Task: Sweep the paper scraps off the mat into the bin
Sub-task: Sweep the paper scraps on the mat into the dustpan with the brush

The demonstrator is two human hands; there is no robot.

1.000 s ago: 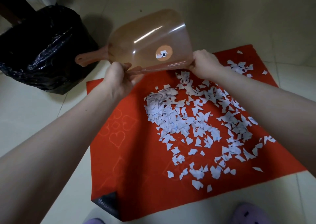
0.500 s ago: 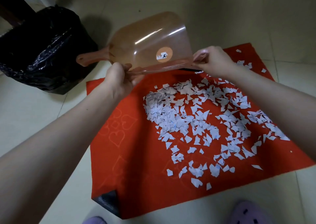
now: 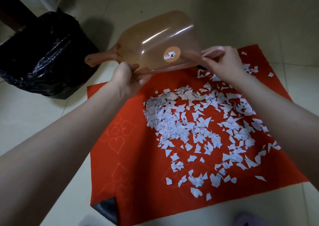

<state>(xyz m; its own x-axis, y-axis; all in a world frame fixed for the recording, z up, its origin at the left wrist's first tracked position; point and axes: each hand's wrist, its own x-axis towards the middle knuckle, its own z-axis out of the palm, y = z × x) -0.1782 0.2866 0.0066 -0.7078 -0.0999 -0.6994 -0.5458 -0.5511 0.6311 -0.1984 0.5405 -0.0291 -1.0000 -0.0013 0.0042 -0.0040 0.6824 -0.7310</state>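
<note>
Here, a translucent orange dustpan (image 3: pixel 155 41) is held above the far edge of the red mat (image 3: pixel 134 156), its rim gripped by the curled left hand (image 3: pixel 126 77) and pinched by the right hand (image 3: pixel 222 62). White paper scraps (image 3: pixel 198 127) are strewn over the mat, the black-lined bin (image 3: pixel 43 58) set nearby at left.

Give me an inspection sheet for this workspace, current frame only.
Surface: red mat on tiled floor; its near corner is folded over, dark underside showing.
Job's things: paper scraps spread over the mat's right half, a few near its far edge; translucent dustpan held above the mat's far edge; bin with black liner, left of the mat.
Clutter: nothing seen.
Grippers: left hand grips the dustpan's near rim; right hand pinches its right rim.
Cables: nothing seen.
Surroundings: purple slipper at bottom edge.
</note>
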